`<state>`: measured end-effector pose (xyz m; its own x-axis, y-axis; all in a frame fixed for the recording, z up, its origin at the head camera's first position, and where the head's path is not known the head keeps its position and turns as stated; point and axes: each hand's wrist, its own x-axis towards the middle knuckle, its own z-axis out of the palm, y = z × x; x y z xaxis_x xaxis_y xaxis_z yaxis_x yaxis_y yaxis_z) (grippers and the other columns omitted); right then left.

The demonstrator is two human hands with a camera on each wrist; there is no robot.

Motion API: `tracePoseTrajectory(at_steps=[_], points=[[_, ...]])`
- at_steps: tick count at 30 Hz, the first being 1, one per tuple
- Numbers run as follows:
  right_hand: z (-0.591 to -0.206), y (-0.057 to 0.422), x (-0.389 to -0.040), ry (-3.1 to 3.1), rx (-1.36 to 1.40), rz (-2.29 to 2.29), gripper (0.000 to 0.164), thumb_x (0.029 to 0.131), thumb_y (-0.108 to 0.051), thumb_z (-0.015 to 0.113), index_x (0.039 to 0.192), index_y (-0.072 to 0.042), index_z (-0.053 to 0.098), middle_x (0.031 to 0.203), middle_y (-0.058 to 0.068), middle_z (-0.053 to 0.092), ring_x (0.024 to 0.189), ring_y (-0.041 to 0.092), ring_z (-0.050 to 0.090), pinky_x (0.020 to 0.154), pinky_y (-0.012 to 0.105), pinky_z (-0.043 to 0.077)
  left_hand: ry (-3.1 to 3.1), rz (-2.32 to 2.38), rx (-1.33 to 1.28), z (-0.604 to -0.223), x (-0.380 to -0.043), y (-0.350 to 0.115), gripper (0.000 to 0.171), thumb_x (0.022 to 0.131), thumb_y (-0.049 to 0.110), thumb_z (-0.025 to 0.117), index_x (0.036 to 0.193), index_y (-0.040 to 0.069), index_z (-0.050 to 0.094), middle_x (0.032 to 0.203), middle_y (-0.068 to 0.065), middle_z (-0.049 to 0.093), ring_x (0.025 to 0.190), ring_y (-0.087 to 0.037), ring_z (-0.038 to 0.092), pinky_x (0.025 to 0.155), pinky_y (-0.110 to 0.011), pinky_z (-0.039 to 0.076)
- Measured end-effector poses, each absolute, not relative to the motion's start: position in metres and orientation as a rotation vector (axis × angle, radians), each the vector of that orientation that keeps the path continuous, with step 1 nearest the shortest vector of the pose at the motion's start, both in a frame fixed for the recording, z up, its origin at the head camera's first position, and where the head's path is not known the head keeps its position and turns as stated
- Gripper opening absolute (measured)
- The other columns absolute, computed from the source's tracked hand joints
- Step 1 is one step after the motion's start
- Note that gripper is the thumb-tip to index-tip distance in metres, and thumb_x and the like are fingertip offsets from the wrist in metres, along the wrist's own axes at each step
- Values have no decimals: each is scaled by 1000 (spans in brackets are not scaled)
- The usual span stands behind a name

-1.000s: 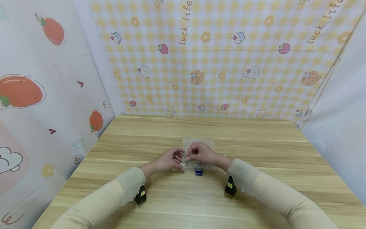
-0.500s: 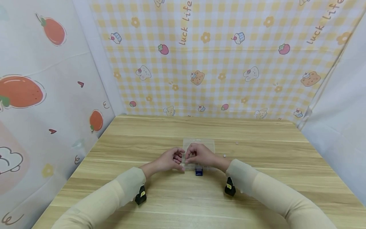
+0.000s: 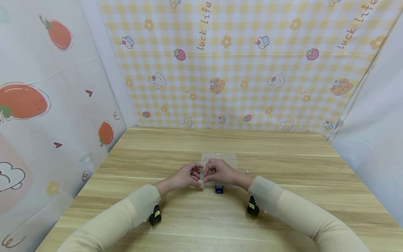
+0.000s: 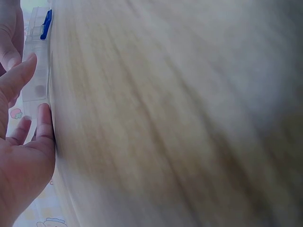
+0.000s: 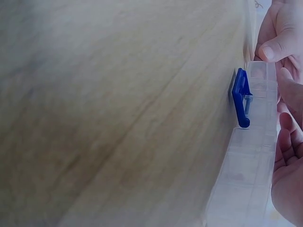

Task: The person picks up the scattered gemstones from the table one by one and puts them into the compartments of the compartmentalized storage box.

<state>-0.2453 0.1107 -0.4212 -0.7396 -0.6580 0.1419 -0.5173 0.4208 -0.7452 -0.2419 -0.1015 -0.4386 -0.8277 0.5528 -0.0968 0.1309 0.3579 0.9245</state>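
A clear plastic box [image 3: 231, 160] sits on the wooden table [image 3: 201, 220], well apart from its side edges. Wood stretches away to the left and right of the box and in front of it. The person's left hand [image 3: 188, 175] is just beside the box's left edge, thumb and fingers spread apart and loosely bent, with nothing in its grasp. The right hand [image 3: 223, 172] is over the box, fingers bent, thumb a little way from the fingertips; whether it has hold of something tiny, one cannot tell. The box is see-through, with thin walls making little rooms. A blue clip [image 5: 241, 98] is at its front edge. Two tiny pale bits [image 3: 247, 172] lie to the right. Behind the table hangs a yellow checked cloth [image 3: 239, 63].
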Motion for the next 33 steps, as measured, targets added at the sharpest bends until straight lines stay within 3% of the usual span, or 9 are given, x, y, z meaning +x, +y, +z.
tracePoseTrajectory(at_steps=[11, 19, 26, 33], points=[[-420, 114, -246, 2547, -1023, -1212, 12, 79, -15, 81, 85, -13, 71, 90, -5, 60, 85, 19, 52, 72, 28, 43, 2234, 1470, 605, -440, -243, -101, 73, 71, 1, 85, 133, -3, 47, 109, -11, 54, 93, -20, 56, 82, -29, 50], [-417, 129, -252, 2576, -1037, -1311, 13, 79, -10, 81, 88, -8, 72, 89, -4, 63, 78, 17, 51, 68, 27, 42, 2258, 1461, 571, -438, -241, -100, 71, 71, 2, 86, 132, -2, 49, 109, -11, 54, 92, -20, 55, 81, -30, 50], [-412, 147, -253, 2629, -878, -1345, 14, 81, -12, 80, 91, -9, 71, 90, -3, 63, 76, 17, 50, 67, 28, 44, 2258, 1472, 569, -437, -241, -99, 69, 71, 0, 85, 130, -3, 49, 109, -12, 54, 92, -20, 55, 81, -30, 50], [-409, 168, -256, 2650, -777, -1405, 17, 82, -10, 78, 95, -3, 70, 89, 1, 63, 79, 17, 53, 69, 28, 45, 2245, 1490, 571, -437, -240, -98, 69, 70, -2, 85, 129, -5, 49, 110, -14, 53, 91, -21, 55, 81, -31, 50]])
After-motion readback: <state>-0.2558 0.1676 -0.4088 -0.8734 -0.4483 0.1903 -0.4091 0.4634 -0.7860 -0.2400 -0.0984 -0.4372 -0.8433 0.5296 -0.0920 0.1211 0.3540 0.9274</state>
